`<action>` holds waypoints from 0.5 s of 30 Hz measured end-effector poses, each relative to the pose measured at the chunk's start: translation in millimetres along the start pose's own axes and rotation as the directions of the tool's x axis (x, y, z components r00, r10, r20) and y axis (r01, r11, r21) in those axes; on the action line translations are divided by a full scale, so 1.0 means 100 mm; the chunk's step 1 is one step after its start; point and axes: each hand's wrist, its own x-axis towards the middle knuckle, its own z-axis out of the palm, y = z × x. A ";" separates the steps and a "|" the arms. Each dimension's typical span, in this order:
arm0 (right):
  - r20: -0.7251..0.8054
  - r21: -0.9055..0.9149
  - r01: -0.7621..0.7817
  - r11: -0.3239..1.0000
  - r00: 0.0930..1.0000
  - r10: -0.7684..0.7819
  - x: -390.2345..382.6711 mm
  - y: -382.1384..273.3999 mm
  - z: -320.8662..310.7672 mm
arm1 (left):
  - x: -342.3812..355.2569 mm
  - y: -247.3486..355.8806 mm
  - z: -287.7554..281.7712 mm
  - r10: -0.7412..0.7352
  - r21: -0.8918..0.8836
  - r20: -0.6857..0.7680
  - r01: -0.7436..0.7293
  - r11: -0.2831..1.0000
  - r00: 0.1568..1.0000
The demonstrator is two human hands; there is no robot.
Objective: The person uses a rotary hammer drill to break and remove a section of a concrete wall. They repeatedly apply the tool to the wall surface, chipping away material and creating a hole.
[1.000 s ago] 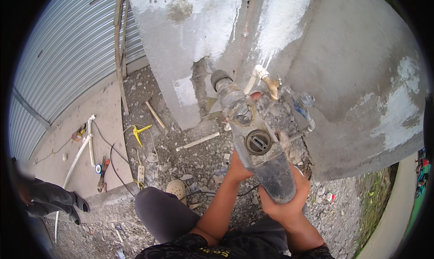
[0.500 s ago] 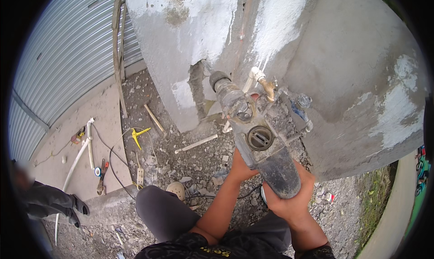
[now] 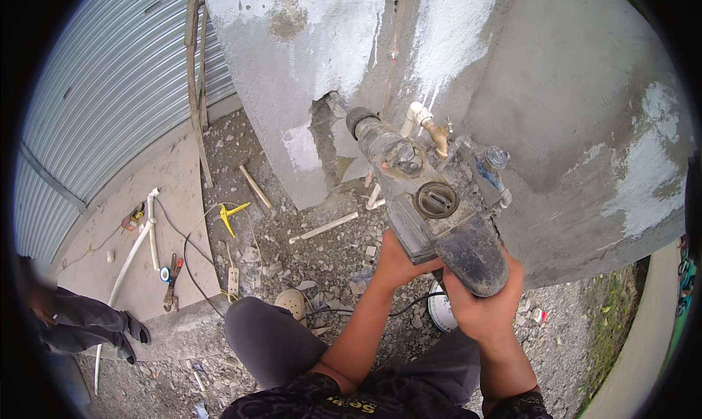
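Note:
A dusty grey rotary hammer (image 3: 420, 178) slants across the middle, its nose pointing up and left at the wall. My right hand (image 3: 486, 298) is wrapped round its rear grip, below the black rounded housing. Under the tool's body, my left hand (image 3: 402, 262) supports it, with its fingers mostly hidden. The hammer's bit (image 3: 338, 103) reaches the top of a rough slot (image 3: 322, 137) chipped in the grey and white wall (image 3: 322, 39). Just right of the tool, a brass tap (image 3: 437, 137) sits on a white pipe elbow (image 3: 418, 113).
Near the tap is a water meter (image 3: 497, 157). Rubble carries a wooden stick (image 3: 256, 187), a pale strip (image 3: 324, 227), a yellow tool (image 3: 232, 217) and a power strip (image 3: 233, 281). White pipe (image 3: 130, 262) and pliers (image 3: 172, 281) lie left, by another person's legs (image 3: 88, 320). A black cable (image 3: 395, 313) runs below.
The hammer's rear has swung a little up and right, both hands moving with it. More of a white round object shows below my right hand. My view has shifted slightly.

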 end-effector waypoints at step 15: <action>0.051 -0.149 0.100 0.984 0.994 -0.093 -0.07 -0.01 0.20 | -0.06 -0.32 -0.11 -0.095 -0.193 -0.011 0.091 0.977 0.995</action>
